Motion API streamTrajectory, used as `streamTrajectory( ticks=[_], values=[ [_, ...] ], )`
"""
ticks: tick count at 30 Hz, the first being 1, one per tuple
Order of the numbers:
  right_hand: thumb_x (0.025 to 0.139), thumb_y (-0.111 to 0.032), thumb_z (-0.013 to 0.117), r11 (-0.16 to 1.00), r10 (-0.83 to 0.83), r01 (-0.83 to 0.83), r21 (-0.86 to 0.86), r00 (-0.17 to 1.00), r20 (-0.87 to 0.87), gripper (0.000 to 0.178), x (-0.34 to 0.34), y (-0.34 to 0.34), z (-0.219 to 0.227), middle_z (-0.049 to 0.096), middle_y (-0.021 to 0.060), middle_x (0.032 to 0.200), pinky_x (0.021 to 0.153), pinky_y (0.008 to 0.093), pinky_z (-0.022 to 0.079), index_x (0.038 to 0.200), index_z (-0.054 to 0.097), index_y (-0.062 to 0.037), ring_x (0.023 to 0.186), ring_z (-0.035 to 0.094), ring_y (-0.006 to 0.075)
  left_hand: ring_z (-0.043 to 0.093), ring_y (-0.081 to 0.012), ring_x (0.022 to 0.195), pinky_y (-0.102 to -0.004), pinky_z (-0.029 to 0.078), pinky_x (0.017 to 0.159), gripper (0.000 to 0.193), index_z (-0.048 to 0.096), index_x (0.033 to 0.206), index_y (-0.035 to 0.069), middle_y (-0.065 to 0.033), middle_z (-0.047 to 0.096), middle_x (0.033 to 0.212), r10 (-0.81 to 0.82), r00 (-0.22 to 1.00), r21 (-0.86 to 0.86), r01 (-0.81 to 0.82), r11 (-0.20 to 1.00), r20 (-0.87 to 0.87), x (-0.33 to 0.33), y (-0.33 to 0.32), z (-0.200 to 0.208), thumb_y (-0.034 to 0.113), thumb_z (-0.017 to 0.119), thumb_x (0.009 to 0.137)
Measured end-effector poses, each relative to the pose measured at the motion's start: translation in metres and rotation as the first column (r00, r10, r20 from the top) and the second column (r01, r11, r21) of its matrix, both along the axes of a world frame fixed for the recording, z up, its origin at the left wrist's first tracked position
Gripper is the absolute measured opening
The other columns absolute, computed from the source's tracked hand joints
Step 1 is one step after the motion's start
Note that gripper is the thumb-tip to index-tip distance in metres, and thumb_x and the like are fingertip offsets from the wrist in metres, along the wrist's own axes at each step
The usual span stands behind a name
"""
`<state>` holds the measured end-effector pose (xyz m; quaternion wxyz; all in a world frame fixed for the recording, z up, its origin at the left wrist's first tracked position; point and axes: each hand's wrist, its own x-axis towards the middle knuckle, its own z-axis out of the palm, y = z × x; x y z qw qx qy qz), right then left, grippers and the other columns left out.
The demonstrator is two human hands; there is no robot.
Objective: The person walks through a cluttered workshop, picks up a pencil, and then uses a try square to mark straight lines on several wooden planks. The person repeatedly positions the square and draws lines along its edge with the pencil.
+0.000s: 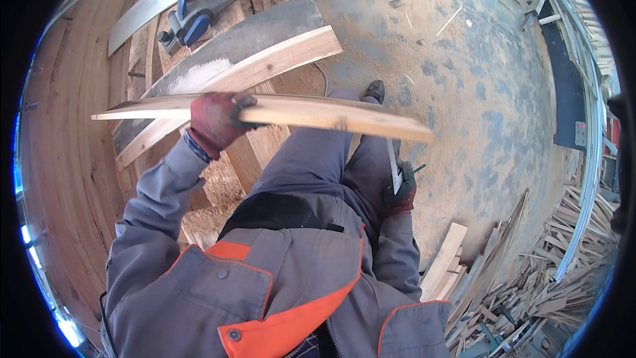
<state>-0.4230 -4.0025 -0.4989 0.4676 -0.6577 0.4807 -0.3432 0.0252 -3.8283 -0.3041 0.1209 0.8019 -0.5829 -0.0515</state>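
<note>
My left hand (220, 119), in a red and dark work glove, is closed around a long wooden board (311, 111). The board lies crosswise in front of me, its right end reaching past my legs. In its own glove, my right hand (401, 189) grips a metal square (395, 176) whose blade runs up toward the board's underside; whether they touch I cannot tell. A thin green pencil-like stick (419, 168) pokes out beside the fingers of that hand. Beyond the held board, a second wooden board (278, 59) rests on a grey curved panel (291, 20).
A blue and grey electric planer (195, 13) stands at the upper left, its cord trailing right. Large wood planks (73, 113) run along the left. Stacked lumber (445, 258) and a heap of scrap strips (517, 292) lie at the lower right. Sawdust covers the floor (464, 93).
</note>
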Motion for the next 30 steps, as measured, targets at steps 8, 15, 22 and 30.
streamTrajectory(
  ticks=[8, 15, 22, 30],
  values=[
    [0.108, -0.043, 0.051, 0.801, -0.515, 0.371, 0.469, 0.828, 0.224, 0.045, -0.01, -0.021, 0.083, 0.054, -0.0022, 0.069, 0.046, 0.0225, 0.034, 0.109, 0.068, -0.002, 0.052, 0.047, 0.0071, 0.072, -0.0289, 0.104, -0.042, 0.057, 0.092, 0.054, 0.074, 0.108, 0.017, -0.0046, 0.075, 0.109, -0.012, 1.0, 0.06, 0.011, 0.998, 0.022, -0.04, 0.029, -0.022, 0.034, 0.091, 0.06],
    [0.104, -0.031, 0.059, 0.974, -0.226, 0.212, 0.082, 0.873, 0.432, 0.03, 0.008, 0.001, 0.196, 0.059, 0.0022, 0.073, 0.05, 0.0254, 0.041, 0.095, 0.063, -0.0032, 0.056, 0.052, 0.01, 0.072, -0.0299, 0.101, -0.0417, 0.058, 0.09, 0.058, 0.073, 0.111, 0.017, -0.0057, 0.075, 0.11, -0.033, 0.999, 0.046, 0.032, 0.998, 0.033, -0.034, 0.022, -0.025, 0.036, 0.092, 0.06],
    [0.09, -0.006, 0.069, 0.7, 0.714, -0.71, 0.078, 0.694, -0.091, 0.027, 0.081, 0.03, 0.209, 0.076, 0.0107, 0.104, 0.081, 0.0363, 0.057, 0.117, 0.069, -0.0025, 0.089, 0.073, 0.0281, 0.073, -0.0303, 0.101, -0.0392, 0.061, 0.081, 0.08, 0.061, 0.133, 0.014, -0.011, 0.073, 0.116, -0.043, 0.998, -0.208, 0.052, 0.977, 0.045, -0.035, 0.022, -0.026, 0.037, 0.092, 0.063],
    [0.099, -0.01, 0.065, 0.435, 0.749, -0.669, 0.603, 0.64, 0.17, 0.027, 0.145, 0.041, 0.186, 0.076, 0.0111, 0.113, 0.086, 0.0308, 0.055, 0.126, 0.069, -0.008, 0.096, 0.073, 0.023, 0.073, -0.0408, 0.104, -0.0431, 0.063, 0.081, 0.087, 0.042, 0.151, 0.005, -0.0182, 0.07, 0.127, -0.243, 0.97, -0.255, 0.233, 0.939, -0.01, -0.016, 0.049, -0.061, 0.031, 0.085, 0.081]
  ],
)
